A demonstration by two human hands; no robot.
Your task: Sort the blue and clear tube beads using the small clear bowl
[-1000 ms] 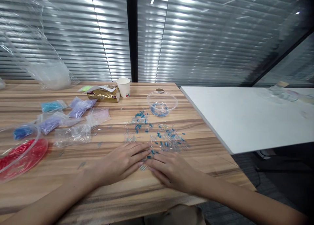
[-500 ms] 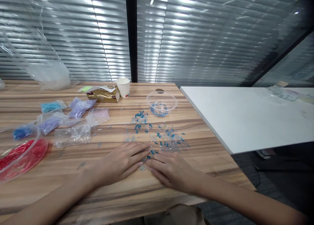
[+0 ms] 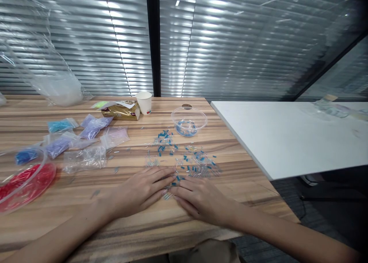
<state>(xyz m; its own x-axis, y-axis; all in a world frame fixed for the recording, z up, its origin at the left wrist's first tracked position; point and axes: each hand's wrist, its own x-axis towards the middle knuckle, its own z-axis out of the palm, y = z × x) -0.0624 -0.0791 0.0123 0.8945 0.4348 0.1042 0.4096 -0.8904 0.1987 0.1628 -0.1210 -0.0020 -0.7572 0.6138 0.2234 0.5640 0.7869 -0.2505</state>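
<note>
My left hand (image 3: pixel 148 186) lies low on the wooden table, fingers stretched out toward the right. Opposite it, my right hand (image 3: pixel 204 200) rests with its fingers loosely bent, the thumb apart from them. Between the fingertips are small blue and clear tube-shaped beads (image 3: pixel 173 183); some are partly covered by the fingers. More loose blue and clear beads (image 3: pixel 201 163) spread just beyond my right hand, and another patch (image 3: pixel 164 142) lies farther back. Behind these stands a clear round plastic bowl (image 3: pixel 186 131) with blue beads in its bottom.
At the left lie small bags of purple beads (image 3: pixel 96 127), turquoise beads (image 3: pixel 59 125) and clear beads (image 3: pixel 85 159), beside a clear tub with red contents (image 3: pixel 31 188). A gold packet (image 3: pixel 120 111) and paper cup (image 3: pixel 144 103) stand at the back. A white table (image 3: pixel 281 136) adjoins on the right.
</note>
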